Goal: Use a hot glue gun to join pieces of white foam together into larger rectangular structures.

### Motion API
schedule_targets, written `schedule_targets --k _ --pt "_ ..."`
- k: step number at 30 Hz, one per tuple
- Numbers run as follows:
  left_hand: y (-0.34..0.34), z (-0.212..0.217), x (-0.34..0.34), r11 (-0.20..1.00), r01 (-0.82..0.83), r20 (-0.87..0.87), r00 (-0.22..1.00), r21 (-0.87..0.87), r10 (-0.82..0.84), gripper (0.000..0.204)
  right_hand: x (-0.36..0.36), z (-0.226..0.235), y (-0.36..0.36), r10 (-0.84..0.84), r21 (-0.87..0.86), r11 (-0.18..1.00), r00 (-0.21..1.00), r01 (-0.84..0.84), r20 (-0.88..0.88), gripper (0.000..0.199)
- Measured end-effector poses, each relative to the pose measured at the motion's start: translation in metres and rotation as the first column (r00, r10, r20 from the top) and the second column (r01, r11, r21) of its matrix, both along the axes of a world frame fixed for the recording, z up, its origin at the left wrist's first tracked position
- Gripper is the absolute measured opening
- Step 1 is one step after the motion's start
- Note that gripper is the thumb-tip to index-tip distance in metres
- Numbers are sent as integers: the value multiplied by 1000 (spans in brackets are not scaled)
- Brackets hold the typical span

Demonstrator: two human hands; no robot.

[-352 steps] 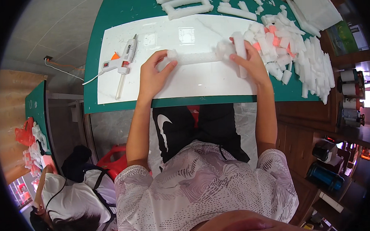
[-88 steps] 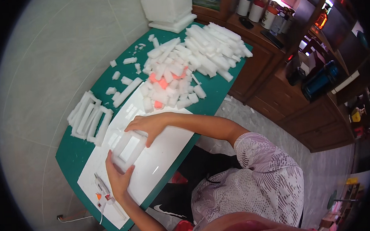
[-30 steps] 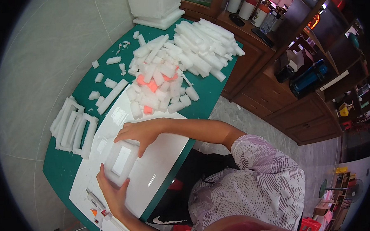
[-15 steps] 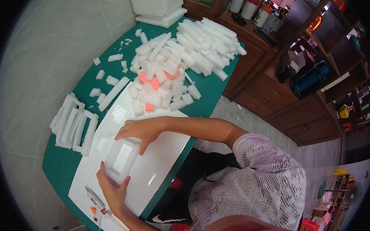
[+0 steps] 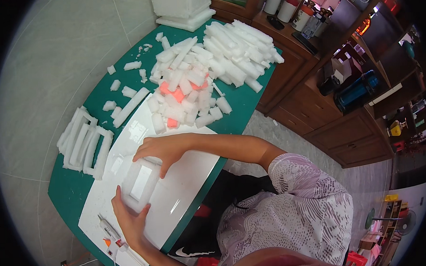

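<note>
A small rectangular frame of white foam strips (image 5: 152, 187) lies on a glossy white board (image 5: 186, 181), with an oblong opening in its middle. My right hand (image 5: 165, 151) spans its far end, fingers curled over one side and thumb on the other. Around the near end, my left hand (image 5: 131, 217) closes with the fingers on the left side and the thumb on the right. Part of the far end is hidden beneath my right hand.
Foam offcuts, white and some pink (image 5: 185, 94), are heaped beyond the board. Behind them is a stack of long foam strips (image 5: 240, 51). More foam frames (image 5: 82, 143) sit left on the green table (image 5: 63, 187). A white nozzled tool (image 5: 110, 230) lies near-left.
Almost nothing differs. Both hands stay around the foam frame, which has shifted very slightly at most.
</note>
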State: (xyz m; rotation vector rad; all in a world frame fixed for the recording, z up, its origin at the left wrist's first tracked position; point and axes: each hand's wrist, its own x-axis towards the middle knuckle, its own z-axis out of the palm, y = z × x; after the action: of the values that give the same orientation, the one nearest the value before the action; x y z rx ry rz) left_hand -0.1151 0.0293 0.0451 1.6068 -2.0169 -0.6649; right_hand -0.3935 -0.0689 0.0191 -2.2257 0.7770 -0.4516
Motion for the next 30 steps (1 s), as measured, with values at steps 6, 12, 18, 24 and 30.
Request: schedule_targets --k 6,12,18,24,30 --pt "-1 -2 2 1000 12 21 1000 -6 -11 106 0 1 0 -2 1 1000 1000 2 -2 89" --pt "0 -1 2 1000 23 5 1000 -10 -23 107 0 2 0 -5 -3 1000 1000 5 -24 90" --pt "0 -1 1 1000 18 5 1000 7 -18 107 0 3 0 -4 -1 1000 1000 4 -15 89" --pt "0 -2 3 1000 22 8 1000 1 -22 107 1 4 1 -4 -2 1000 1000 4 -14 88" --pt "-1 -1 1 1000 24 16 1000 6 -24 107 0 0 -1 -11 -33 999 1000 11 26 87"
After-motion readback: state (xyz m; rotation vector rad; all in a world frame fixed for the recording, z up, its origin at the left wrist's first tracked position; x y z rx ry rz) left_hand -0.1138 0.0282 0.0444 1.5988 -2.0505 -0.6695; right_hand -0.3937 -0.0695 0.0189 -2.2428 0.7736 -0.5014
